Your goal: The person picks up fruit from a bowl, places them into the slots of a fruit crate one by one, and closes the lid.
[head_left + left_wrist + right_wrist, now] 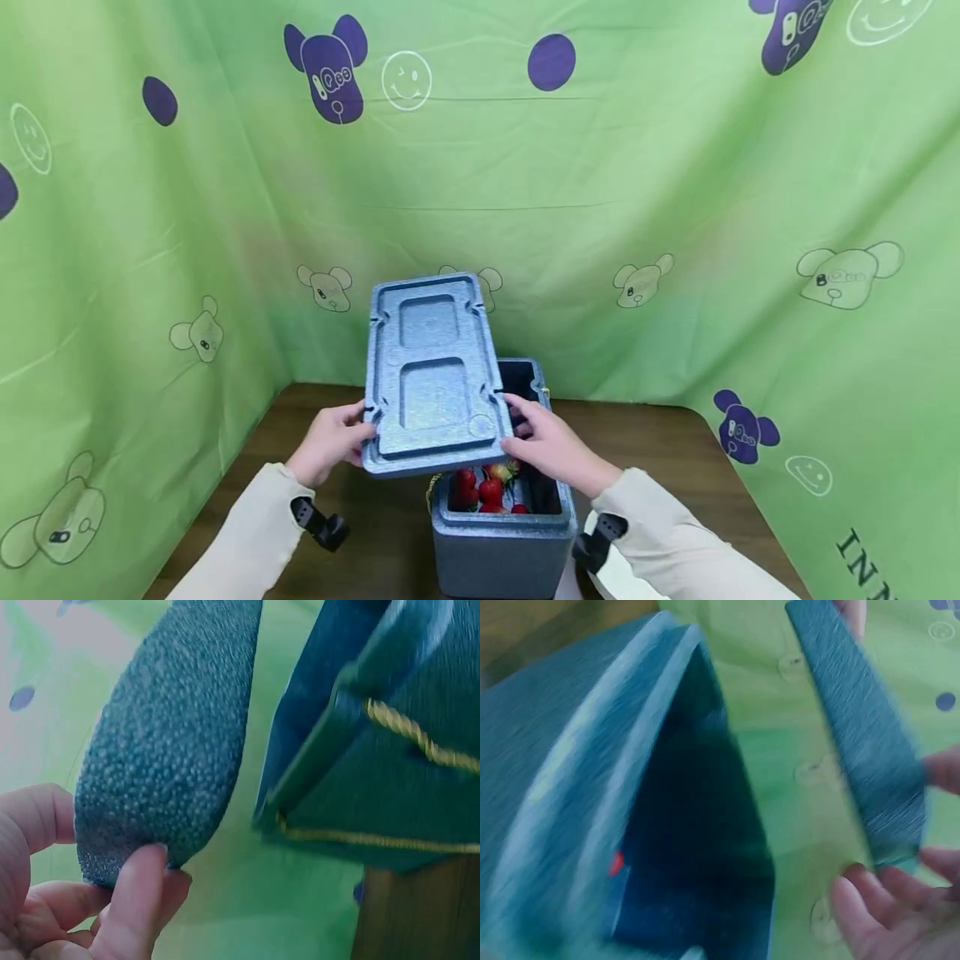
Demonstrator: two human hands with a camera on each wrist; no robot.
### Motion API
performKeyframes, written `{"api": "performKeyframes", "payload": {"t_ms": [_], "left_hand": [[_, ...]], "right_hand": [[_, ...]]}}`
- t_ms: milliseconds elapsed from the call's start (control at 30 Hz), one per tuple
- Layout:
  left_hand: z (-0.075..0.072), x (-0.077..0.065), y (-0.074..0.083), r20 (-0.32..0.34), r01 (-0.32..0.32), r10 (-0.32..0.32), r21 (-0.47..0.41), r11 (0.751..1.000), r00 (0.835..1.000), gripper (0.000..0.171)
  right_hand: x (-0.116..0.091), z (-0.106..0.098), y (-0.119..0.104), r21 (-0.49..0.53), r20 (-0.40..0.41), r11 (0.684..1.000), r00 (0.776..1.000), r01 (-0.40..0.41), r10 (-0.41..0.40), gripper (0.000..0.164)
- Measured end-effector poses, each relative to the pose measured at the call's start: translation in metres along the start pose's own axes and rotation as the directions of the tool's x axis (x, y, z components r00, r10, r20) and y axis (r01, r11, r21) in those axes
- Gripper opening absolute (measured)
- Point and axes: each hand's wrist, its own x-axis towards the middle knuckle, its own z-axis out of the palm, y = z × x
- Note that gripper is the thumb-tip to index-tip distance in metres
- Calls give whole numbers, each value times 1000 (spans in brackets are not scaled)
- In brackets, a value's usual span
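A grey-blue foam lid (pixel 433 396) with two square recesses is held tilted above a matching foam box (pixel 501 554). My left hand (pixel 328 442) pinches its left edge, thumb on one face and fingers on the other, as the left wrist view shows on the lid (pixel 169 742). The right hand (pixel 558 446) grips the opposite edge of the lid (pixel 862 727). Lid and box stand apart. Red strawberries (pixel 491 492) lie inside the box, which the lid partly covers from above in the head view. A yellow rope handle (pixel 405 727) hangs on the box's side.
The box stands on a dark brown wooden table (pixel 645 433). A green printed cloth (pixel 525 192) hangs behind and at both sides. Under the right forearm shows part of a white rounded thing (pixel 622 575), its kind unclear.
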Motion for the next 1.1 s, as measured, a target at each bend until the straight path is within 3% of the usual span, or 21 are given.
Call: {"api": "performKeyframes", "payload": {"t_ms": [133,267,367,433,567,667,767,833,933,1000,1100], "left_hand": [[16,-4,4,112,-20,22,-16,1000,993,59],[22,-10,9,189,-19,26,-41,999,982,59],[23,-13,15,245,28,-9,-77,997,970,60],[22,-15,20,278,64,-36,-92,994,960,59],[20,-17,30,345,97,-53,-113,989,937,57],[19,-16,37,377,99,-43,-131,986,925,46],[17,-13,43,393,105,-11,-217,970,919,30],[17,-10,47,387,99,26,-299,949,922,24],[19,-4,52,316,7,113,-355,935,942,27],[24,0,53,253,-106,184,-292,950,950,32],[32,6,50,187,-272,293,-132,953,938,47]], "right_hand": [[-17,-14,19,11,-64,992,990,125,-124,54],[-24,-25,35,-35,-116,947,940,320,-322,42],[-27,-36,38,-171,-130,912,908,374,-397,49],[-25,-43,38,-265,-137,894,904,360,-405,58],[-17,-56,39,-337,-232,904,908,262,-349,66],[-13,-64,44,-342,-347,912,872,225,-345,59],[-12,-68,51,-368,-423,904,826,218,-372,51],[-14,-69,52,-342,-451,919,823,198,-345,47],[-15,-68,50,-262,-488,955,834,141,-257,38],[-16,-67,45,-188,-501,974,841,125,-205,31],[-15,-64,37,-68,-485,985,857,161,-173,24]]}}
